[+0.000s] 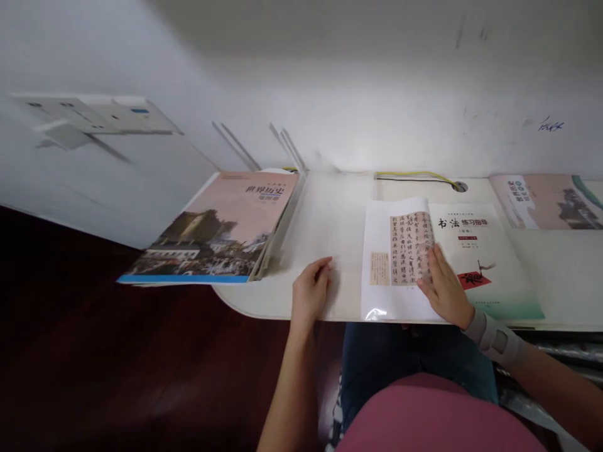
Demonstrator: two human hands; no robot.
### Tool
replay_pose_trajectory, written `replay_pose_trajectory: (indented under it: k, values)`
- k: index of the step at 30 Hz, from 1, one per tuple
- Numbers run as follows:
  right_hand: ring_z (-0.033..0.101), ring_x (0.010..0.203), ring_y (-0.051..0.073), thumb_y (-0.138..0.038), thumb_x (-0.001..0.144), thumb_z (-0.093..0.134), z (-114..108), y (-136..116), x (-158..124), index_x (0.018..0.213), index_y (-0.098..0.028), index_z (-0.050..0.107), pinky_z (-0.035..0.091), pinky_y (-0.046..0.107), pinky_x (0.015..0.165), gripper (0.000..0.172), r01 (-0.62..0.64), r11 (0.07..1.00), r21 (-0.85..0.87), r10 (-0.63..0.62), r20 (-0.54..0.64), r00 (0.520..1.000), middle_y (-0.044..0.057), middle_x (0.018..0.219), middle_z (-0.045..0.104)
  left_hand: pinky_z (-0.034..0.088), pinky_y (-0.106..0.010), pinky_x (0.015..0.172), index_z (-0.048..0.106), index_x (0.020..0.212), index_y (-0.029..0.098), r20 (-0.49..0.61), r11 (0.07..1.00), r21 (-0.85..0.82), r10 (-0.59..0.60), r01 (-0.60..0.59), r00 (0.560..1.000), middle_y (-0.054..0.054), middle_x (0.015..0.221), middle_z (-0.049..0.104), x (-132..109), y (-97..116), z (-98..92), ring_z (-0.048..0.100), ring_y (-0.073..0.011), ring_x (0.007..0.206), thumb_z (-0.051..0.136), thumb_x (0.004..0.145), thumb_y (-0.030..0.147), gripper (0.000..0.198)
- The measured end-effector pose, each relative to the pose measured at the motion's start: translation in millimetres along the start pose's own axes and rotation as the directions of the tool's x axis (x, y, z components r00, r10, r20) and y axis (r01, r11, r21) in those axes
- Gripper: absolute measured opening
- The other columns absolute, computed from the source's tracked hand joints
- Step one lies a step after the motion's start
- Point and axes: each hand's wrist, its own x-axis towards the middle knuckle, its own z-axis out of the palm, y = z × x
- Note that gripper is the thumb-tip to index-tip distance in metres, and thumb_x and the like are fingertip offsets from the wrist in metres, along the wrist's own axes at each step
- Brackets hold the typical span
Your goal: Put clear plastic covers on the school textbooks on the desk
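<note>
A calligraphy workbook (pixel 490 251) lies on the white desk, its title cover on the right and a glossy panel of brush writing (pixel 377 238) on the left. My right hand (pixel 445 285) rests flat on it with fingers stretched out, across the join of the two halves. Left of the workbook lies a clear plastic sheet (pixel 336 232), hard to tell from the desk. My left hand (pixel 311 289) is at this sheet near the desk's front edge, its fingers curled closed. Whatever these fingers hold, if anything, is hidden.
A stack of world history atlases (pixel 211 232) overhangs the desk's left end. Another pink history booklet (pixel 551 201) lies at the back right. Yellow and black cables run along the wall into a desk hole (pixel 460 186). A plug sits in the wall socket (pixel 66 132).
</note>
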Motion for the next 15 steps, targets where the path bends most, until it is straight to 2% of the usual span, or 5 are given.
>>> replay_pose_trajectory:
  k: [4,9,13,15]
  values:
    - [0.016,0.14,0.031,-0.05,0.092,0.034,2.3,-1.4,5.5,0.148,-0.012,-0.005,0.029,0.051,0.108,0.078,-0.026,0.997,-0.075,0.027,0.013,1.0,0.018,0.153,0.013,0.048,-0.029,0.065,0.065,0.107,0.015,-0.018,1.0,-0.009,0.0,0.0,1.0,-0.004,0.072,0.064,-0.2,0.3,-0.8,0.057,-0.0155,0.06,0.046,0.079,0.041,0.043]
    - [0.018,0.139,0.033,-0.056,0.09,0.033,4.3,-5.6,8.4,0.147,-0.004,0.009,0.027,0.051,0.108,0.081,-0.063,0.989,-0.136,0.068,0.029,0.997,0.025,0.15,0.02,0.045,-0.027,0.06,0.067,0.105,0.014,-0.044,0.999,-0.034,-0.011,0.009,0.999,0.0,0.058,0.056,-0.6,1.3,-1.5,0.053,-0.0148,0.055,0.048,0.078,0.041,0.043]
    - [0.013,0.14,0.033,-0.058,0.088,0.034,0.9,-14.2,9.6,0.145,-0.004,0.018,0.025,0.051,0.108,0.08,-0.044,0.988,-0.146,0.052,0.055,0.997,0.024,0.15,0.018,0.047,-0.029,0.063,0.067,0.105,0.014,-0.046,1.0,-0.019,0.004,-0.005,0.999,-0.002,0.064,0.061,0.1,-0.3,1.5,0.055,-0.0153,0.057,0.048,0.078,0.038,0.041]
    - [0.011,0.14,0.033,-0.061,0.087,0.037,-4.3,-18.4,8.8,0.146,-0.008,0.019,0.023,0.053,0.109,0.081,0.037,0.989,-0.143,-0.026,0.08,0.996,0.022,0.152,0.016,0.047,-0.029,0.066,0.067,0.105,0.014,-0.043,1.0,-0.018,0.015,-0.015,0.999,-0.003,0.071,0.064,0.9,-1.9,2.6,0.056,-0.0155,0.059,0.048,0.078,0.038,0.041]
